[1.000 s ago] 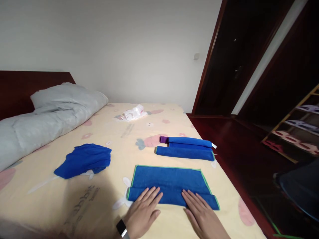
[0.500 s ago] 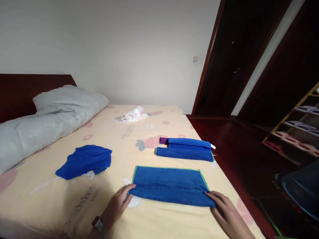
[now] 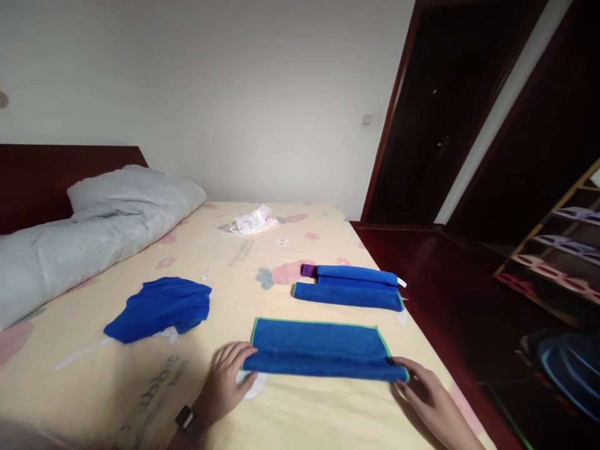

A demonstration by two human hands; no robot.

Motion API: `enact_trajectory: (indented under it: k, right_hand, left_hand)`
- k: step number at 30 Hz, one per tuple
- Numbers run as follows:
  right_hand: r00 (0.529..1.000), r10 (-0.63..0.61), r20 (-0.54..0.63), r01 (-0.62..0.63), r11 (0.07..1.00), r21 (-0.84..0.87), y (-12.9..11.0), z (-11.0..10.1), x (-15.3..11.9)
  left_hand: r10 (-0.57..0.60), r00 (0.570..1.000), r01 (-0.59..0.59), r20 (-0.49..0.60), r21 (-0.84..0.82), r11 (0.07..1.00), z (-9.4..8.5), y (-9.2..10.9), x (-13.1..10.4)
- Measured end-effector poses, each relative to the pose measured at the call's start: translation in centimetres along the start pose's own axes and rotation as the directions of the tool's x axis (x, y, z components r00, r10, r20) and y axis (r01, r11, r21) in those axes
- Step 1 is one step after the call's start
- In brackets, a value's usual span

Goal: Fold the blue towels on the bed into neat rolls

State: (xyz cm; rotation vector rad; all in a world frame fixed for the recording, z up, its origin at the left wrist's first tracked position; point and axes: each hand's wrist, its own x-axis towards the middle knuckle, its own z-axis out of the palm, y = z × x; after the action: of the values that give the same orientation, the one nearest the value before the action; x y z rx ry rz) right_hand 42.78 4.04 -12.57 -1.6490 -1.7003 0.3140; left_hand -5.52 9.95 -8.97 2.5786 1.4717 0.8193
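Observation:
A blue cloth with green edging (image 3: 321, 344) lies flat on the bed, its near edge folded over in a narrow strip. My left hand (image 3: 229, 378) pinches the left end of that strip, and my right hand (image 3: 424, 390) grips the right end. Beyond it lie two folded blue cloths, one green-edged (image 3: 347, 296) and one with a purple tab (image 3: 356, 274). To the left, a crumpled blue cloth (image 3: 164, 307) rests on the sheet.
The patterned bed sheet (image 3: 234, 281) bears a white plastic bag (image 3: 254, 220) at the back. A grey quilt (image 3: 117, 212) lies on the left by the dark headboard (image 3: 60, 162). Right of the bed stands a shoe rack (image 3: 553, 250).
The near edge of the green-edged cloth has been turned over and away from me, making the cloth narrower. Both hands still hold its ends. The view has tilted slightly upward.

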Motion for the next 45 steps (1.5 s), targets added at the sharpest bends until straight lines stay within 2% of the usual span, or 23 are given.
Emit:
enact_trajectory:
  k: [3,5,9,12,14,17,19,21,23,28,31,34,36,39,41,42,44,45]
  right_hand:
    - [0.986,-0.162,0.034,0.166,0.974,-0.155,0.4,0.1,-1.5]
    - [0.974,-0.21,0.088,0.226,0.941,-0.254,0.5,-0.5,-2.6]
    - [0.943,-0.269,0.194,0.325,0.865,-0.382,0.5,-2.3,-3.6]
    - [0.935,-0.31,0.173,0.354,0.847,-0.397,-1.7,-2.3,-3.2]
    - [0.927,-0.333,0.175,0.374,0.865,-0.333,-4.8,-0.9,-2.3]
    - [0.856,-0.425,0.295,0.481,0.864,-0.151,-9.7,2.9,-0.5]
    - [0.813,-0.447,0.372,0.51,0.856,-0.087,-11.4,5.2,0.7]
    - [0.795,-0.449,0.408,0.525,0.846,-0.092,-11.3,6.5,1.7]
    - [0.802,-0.429,0.416,0.522,0.842,-0.138,-9.7,6.7,2.3]
    - [0.865,-0.328,0.379,0.436,0.865,-0.248,-5.1,4.5,2.6]
    - [0.892,-0.255,0.374,0.374,0.881,-0.291,-3.4,3.2,3.0]
    - [0.901,-0.2,0.386,0.336,0.884,-0.325,-2.2,2.2,3.5]
    - [0.915,-0.185,0.357,0.317,0.878,-0.357,-2.2,2.1,3.8]
    - [0.934,-0.225,0.278,0.32,0.873,-0.368,-4.8,3.5,4.0]
    - [0.907,-0.289,0.306,0.377,0.88,-0.288,-7.8,5.3,4.1]
    - [0.872,-0.322,0.367,0.417,0.883,-0.215,-9.3,6.3,4.3]
    - [0.823,-0.343,0.452,0.428,0.898,-0.098,-11.2,7.7,4.8]
    - [0.818,-0.332,0.471,0.412,0.908,-0.077,-11.4,8.1,5.2]
  left_hand:
    - [0.151,0.986,-0.156,0.069,0.09,0.984,-0.5,1.1,-0.7]
    - [0.207,0.969,-0.222,0.138,0.11,0.969,-0.5,1.3,-1.2]
    - [0.248,0.946,-0.28,0.21,0.135,0.951,-1.3,0.7,-1.7]
    - [0.257,0.948,-0.284,0.186,0.14,0.949,-2.4,2.0,-0.8]
    - [0.281,0.944,-0.302,0.172,0.112,0.947,-2.7,4.4,0.7]
    - [0.374,0.9,-0.386,0.225,0.01,0.923,-1.8,8.4,3.3]
    - [0.419,0.872,-0.424,0.252,-0.038,0.905,-0.6,9.6,4.5]
    - [0.41,0.872,-0.414,0.267,-0.044,0.909,0.3,8.9,5.1]
    - [0.361,0.886,-0.367,0.293,-0.035,0.929,0.8,6.9,5.2]
    - [0.262,0.909,-0.266,0.324,-0.034,0.963,0.8,1.7,4.6]
    - [0.234,0.921,-0.232,0.312,-0.045,0.972,1.0,0.1,4.5]
    - [0.197,0.933,-0.202,0.302,-0.015,0.979,0.9,-0.6,4.4]
    - [0.158,0.946,-0.176,0.282,0.04,0.984,0.8,-0.1,4.5]
    - [0.163,0.956,-0.186,0.243,0.076,0.98,1.7,2.9,5.1]
    - [0.23,0.936,-0.246,0.264,0.029,0.969,3.1,5.6,6.1]
    - [0.261,0.92,-0.271,0.293,-0.005,0.963,4.0,6.6,6.7]
    - [0.257,0.899,-0.257,0.354,-0.047,0.965,5.5,7.2,7.7]
    - [0.225,0.898,-0.225,0.378,-0.047,0.973,6.0,6.7,8.0]
